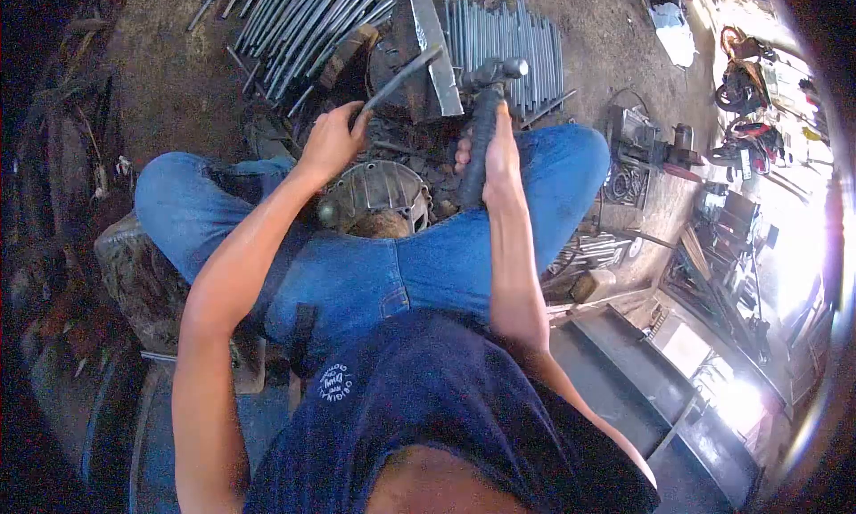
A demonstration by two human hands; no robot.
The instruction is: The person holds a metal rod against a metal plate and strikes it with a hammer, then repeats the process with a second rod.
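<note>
My left hand (334, 146) is closed around a short metal rod (401, 79) that slants up and to the right. The rod's far end overlaps the edge of a long flat steel bar (434, 55) in this view. In my right hand (502, 157) is a hammer (481, 135) with a dark wrapped handle, its head (496, 71) uppermost, just right of the flat bar's near end. Between my knees, below both hands, lies a round ribbed metal casing (376, 193).
Many metal rods (308, 32) lie piled beyond my left hand, and another row of rods (526, 50) lies beyond the hammer. A vise-like machine (664, 153) stands to the right. Motorbikes (744, 86) are parked farther off, near dark metal sheets (615, 362).
</note>
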